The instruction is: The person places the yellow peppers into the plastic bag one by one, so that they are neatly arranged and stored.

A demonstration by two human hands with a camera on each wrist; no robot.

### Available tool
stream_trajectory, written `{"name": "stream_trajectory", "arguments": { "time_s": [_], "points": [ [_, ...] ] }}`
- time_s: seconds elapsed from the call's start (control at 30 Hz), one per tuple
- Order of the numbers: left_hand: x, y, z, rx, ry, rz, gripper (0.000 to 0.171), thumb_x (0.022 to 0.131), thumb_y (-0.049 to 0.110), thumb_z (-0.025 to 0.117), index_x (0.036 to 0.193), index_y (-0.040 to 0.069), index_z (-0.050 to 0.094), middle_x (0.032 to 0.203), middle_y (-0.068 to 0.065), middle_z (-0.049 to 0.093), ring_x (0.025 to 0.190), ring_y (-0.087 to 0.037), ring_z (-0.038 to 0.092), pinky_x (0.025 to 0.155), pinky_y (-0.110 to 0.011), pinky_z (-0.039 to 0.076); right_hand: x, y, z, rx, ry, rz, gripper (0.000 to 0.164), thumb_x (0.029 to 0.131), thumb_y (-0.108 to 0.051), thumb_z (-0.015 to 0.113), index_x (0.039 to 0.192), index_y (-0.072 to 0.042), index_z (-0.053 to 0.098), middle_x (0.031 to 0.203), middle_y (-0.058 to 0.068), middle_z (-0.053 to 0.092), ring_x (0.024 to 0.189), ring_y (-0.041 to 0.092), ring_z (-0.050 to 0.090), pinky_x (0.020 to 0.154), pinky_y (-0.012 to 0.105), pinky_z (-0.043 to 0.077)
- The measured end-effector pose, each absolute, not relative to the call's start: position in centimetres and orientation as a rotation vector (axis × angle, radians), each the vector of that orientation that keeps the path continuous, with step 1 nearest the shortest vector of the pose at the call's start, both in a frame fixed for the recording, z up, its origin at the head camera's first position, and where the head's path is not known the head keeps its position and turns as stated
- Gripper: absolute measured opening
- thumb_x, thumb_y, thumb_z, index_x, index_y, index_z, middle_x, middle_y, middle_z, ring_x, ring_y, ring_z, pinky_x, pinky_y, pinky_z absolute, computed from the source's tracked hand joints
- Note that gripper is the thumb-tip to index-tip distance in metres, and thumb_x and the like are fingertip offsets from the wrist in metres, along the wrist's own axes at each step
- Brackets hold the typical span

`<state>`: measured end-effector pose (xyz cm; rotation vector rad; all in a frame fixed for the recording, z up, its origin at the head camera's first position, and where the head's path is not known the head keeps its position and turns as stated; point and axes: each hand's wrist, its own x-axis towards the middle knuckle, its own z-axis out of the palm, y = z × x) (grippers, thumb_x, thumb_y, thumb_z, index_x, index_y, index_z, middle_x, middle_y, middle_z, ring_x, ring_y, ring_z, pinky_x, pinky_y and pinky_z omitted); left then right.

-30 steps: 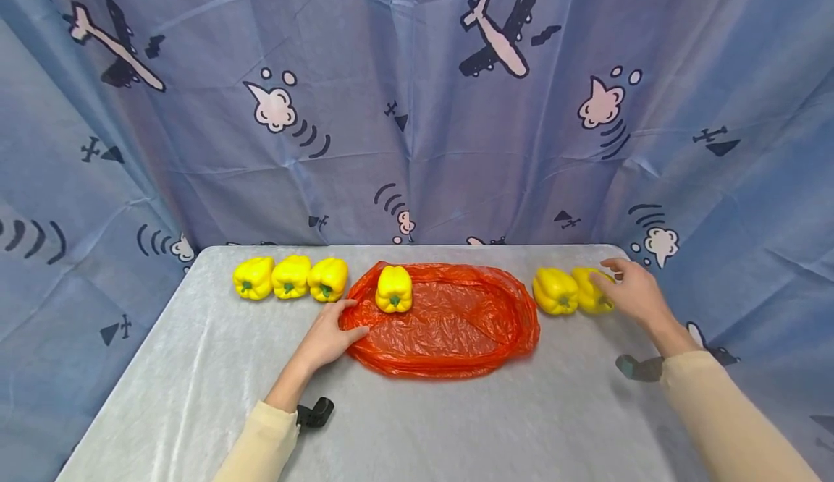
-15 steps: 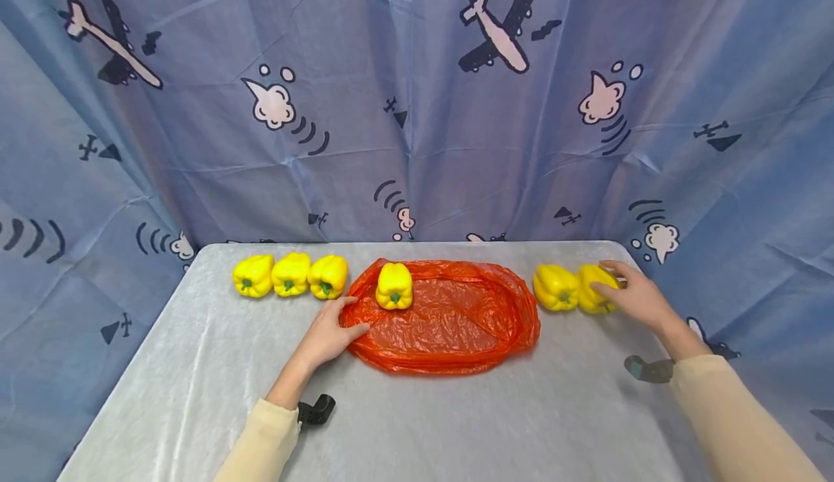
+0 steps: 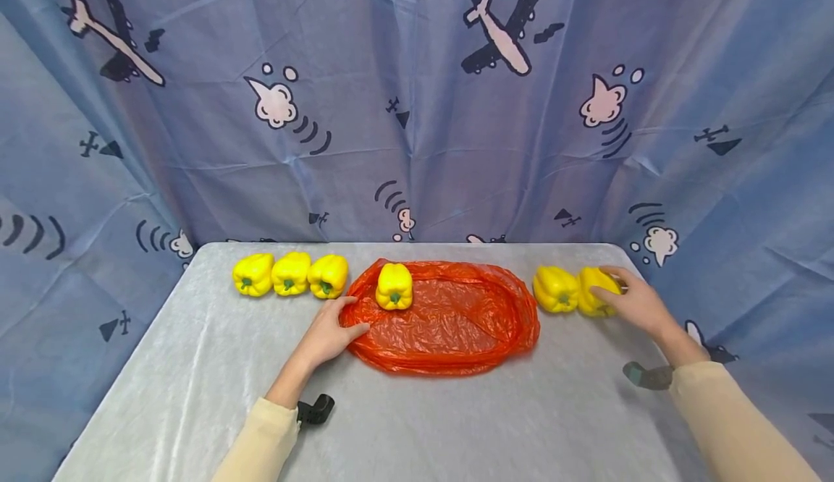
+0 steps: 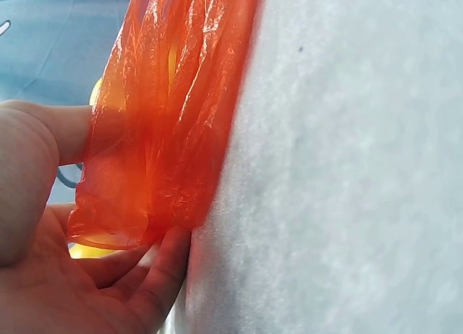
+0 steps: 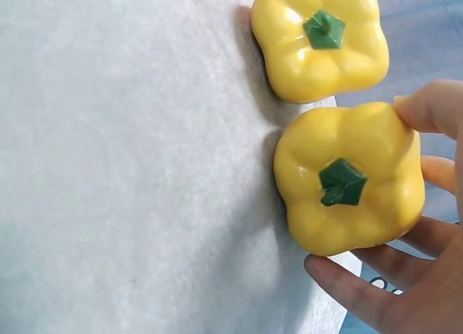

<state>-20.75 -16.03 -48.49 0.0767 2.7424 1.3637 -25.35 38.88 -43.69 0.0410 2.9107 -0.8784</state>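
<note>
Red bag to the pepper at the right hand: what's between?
One other yellow pepper; the head view shows it between the red bag and the outer pepper.

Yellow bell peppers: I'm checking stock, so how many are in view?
6: three yellow bell peppers in a row left of the red plastic bag, one inside it, two right of it, the outermost touched by the right hand. Bag folds could hide others.

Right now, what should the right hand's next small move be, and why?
Probably lift the glossy, lobed yellow bell pepper at far right: the right hand grips it from opposite sides, while the left hand holds the edge of the red plastic bag, with another pepper inside its rim.
</note>
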Motion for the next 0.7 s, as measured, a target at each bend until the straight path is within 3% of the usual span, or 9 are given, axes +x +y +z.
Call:
{"name": "stream_trajectory", "arguments": {
  "time_s": [0.7],
  "points": [
    [-20.7, -16.0, -48.5, 0.086, 2.748, 1.359, 0.059, 0.091, 0.024, 0.076, 0.141, 0.003, 0.054, 0.148, -0.024, 0.044, 0.138, -0.041, 0.041, 0.114, -0.058, 0.031, -24.1, 38.2, -39.8, 0.036, 3.02, -0.918, 0.082, 0.1, -0.055, 0.054, 0.153, 0.005, 0.034, 0.143, 0.038, 0.041, 0.122, 0.053, 0.045, 0.09, 0.065, 0.047]
  ]
}}
